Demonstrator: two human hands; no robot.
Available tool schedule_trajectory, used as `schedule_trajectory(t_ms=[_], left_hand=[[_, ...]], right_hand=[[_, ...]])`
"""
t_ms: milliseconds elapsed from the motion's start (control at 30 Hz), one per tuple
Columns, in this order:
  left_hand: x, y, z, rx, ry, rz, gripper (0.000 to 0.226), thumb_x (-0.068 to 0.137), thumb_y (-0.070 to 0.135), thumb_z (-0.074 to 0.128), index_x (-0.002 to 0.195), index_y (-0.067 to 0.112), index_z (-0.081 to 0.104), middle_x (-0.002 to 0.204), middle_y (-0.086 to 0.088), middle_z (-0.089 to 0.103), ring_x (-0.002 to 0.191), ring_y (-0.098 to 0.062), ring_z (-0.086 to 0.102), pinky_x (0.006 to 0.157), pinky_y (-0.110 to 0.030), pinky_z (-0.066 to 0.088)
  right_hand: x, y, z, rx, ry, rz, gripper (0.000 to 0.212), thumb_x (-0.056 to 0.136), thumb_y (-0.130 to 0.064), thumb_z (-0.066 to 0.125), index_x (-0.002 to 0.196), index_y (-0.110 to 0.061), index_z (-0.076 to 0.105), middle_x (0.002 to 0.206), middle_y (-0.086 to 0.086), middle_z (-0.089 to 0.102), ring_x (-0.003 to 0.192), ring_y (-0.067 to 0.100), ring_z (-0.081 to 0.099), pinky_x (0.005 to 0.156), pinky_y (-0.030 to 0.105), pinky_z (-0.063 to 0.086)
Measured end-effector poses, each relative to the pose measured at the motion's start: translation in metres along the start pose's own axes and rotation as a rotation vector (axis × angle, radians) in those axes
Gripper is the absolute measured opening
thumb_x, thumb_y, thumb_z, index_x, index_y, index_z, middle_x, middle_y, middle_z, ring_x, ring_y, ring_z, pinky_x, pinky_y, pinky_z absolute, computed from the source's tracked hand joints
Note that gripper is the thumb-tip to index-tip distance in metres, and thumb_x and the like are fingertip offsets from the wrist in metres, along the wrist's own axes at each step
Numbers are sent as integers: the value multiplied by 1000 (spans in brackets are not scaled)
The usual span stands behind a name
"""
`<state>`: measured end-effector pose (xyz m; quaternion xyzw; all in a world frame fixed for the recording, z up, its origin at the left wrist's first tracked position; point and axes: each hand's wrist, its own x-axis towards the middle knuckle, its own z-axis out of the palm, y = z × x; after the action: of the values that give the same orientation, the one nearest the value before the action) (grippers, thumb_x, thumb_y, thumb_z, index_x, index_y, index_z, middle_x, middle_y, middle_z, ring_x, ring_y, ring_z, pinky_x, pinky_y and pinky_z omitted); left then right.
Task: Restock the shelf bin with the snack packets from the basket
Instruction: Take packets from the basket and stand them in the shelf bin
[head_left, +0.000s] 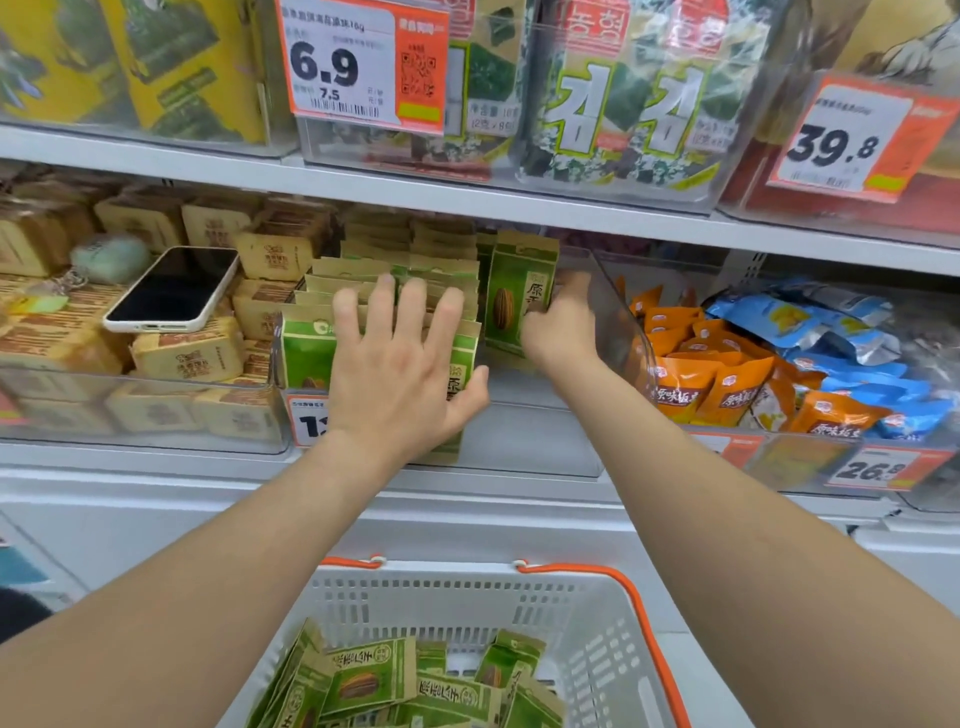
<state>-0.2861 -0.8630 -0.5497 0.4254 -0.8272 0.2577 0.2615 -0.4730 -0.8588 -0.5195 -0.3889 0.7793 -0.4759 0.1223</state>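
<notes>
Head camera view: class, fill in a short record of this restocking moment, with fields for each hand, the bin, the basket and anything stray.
left hand: fingers spread flat, pressing on the row of green paper snack packets
right hand: grips one upright green packet beside that row
bin: clear plastic shelf bin, room left at its right side
basket: white slatted plastic basket with orange handles, loose green packets inside
stray: white-cased smartphone lying on tan packets, neighbouring bin
</notes>
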Motion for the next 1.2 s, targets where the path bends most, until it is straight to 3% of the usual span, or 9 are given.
schedule_trajectory(t_ms=[100,267,500,700,800,900,1000,1100,1200], left_hand=[[0,1,4,2,35,-1,73,92,64,43,142,11,48,135,-22,53,129,-47,48,105,-62,33],[0,0,6,3,49,-3,72,92,63,43,142,12,48,135,-22,53,128,-46,48,105,-62,33],[0,0,8,6,57,2,72,92,63,44,143,12,48,135,-22,53,127,-46,49,105,-61,34],[-1,0,8,-2,48,5,71,93,62,44,143,12,48,134,-22,54,127,-45,49,105,-61,34],[-1,0,7,-4,33,2,71,93,63,42,143,12,48,134,-22,54,127,-45,49,106,-61,33],[-2,0,4,-18,10,-5,71,94,62,43,143,12,49,135,-22,54,129,-45,49,109,-63,32],[-5,1,-1,-58,-3,-8,70,94,62,45,142,11,51,136,-22,54,130,-45,49,115,-65,27],[-8,1,-8,-82,-45,-3,74,93,64,44,144,11,50,139,-22,53,133,-45,47,120,-67,19],[-11,1,-20,-113,-50,-1,81,89,63,46,152,11,44,151,-21,47,144,-46,38,124,-68,9]], right_hand=[[12,-6,11,-33,6,-3,38,100,-7,54,136,-6,42,115,11,57,105,29,58,80,29,38],[33,-17,30,-254,-51,35,79,97,-21,70,157,-4,20,143,18,54,132,34,55,97,35,47],[38,-6,41,-160,-14,115,73,98,-32,70,148,-4,25,139,16,59,125,34,60,81,32,41],[39,0,41,-343,-133,191,95,95,-55,64,154,7,23,151,19,47,130,37,58,99,44,56],[32,2,31,-366,-175,189,62,90,-44,67,135,-2,56,131,14,62,115,35,67,92,42,60],[13,-2,14,-330,-151,174,29,92,-35,65,112,-13,63,111,7,62,109,34,65,86,36,56],[-17,-10,2,-388,-81,45,27,89,-29,62,110,-11,66,113,13,65,106,39,66,83,38,55],[-47,-11,-3,-442,-46,-198,18,90,-20,54,98,-8,66,102,18,68,94,43,66,70,36,48],[-67,2,-8,-464,92,-440,19,92,-15,52,101,-11,68,97,14,71,91,39,65,68,38,44]])
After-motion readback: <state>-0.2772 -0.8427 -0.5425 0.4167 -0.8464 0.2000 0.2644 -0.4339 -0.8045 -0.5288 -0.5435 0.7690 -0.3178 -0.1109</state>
